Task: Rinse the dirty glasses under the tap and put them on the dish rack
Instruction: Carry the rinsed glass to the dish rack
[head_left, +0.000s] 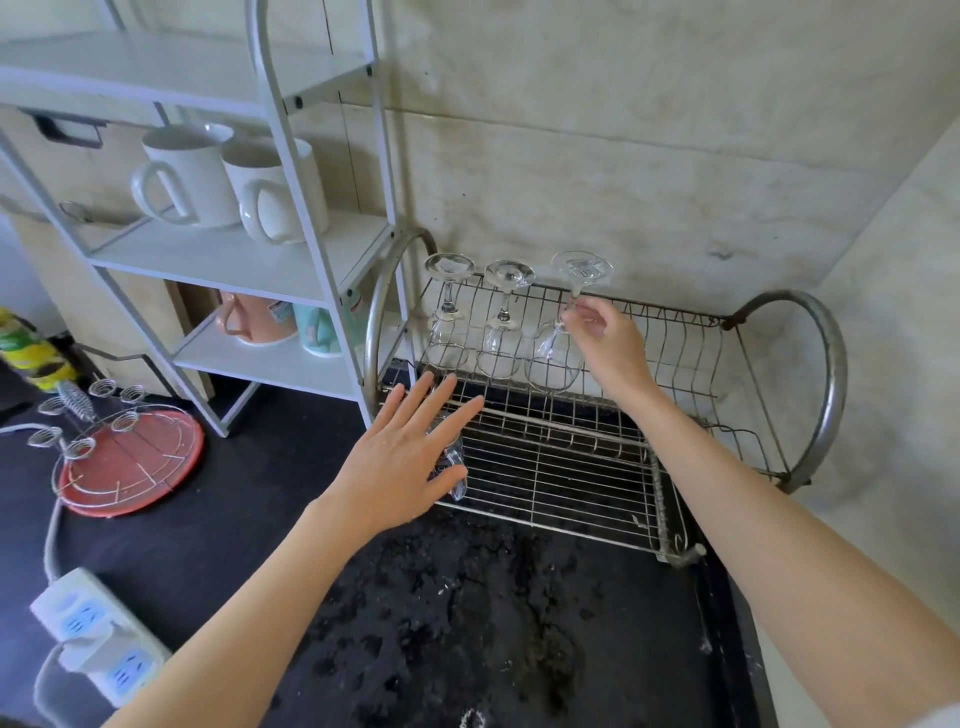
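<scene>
We pinch the third glass (558, 332) by its thin, fragile, wet-slick stem, right hand (605, 340) at one o'clock; left hand (410, 447) splayed.

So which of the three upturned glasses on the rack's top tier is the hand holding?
The rightmost glass: the right hand pinches its stem. The middle glass and leftmost glass stand untouched.

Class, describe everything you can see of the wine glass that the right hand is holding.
The wine glass is clear and stemmed, with a round foot, thin stem and rounded bowl. It stands upside down, slightly tilted, foot uppermost, on the upper tier of the dish rack, rightmost of three inverted glasses. The right hand pinches its stem. Its rim meets the rack wires.
</scene>
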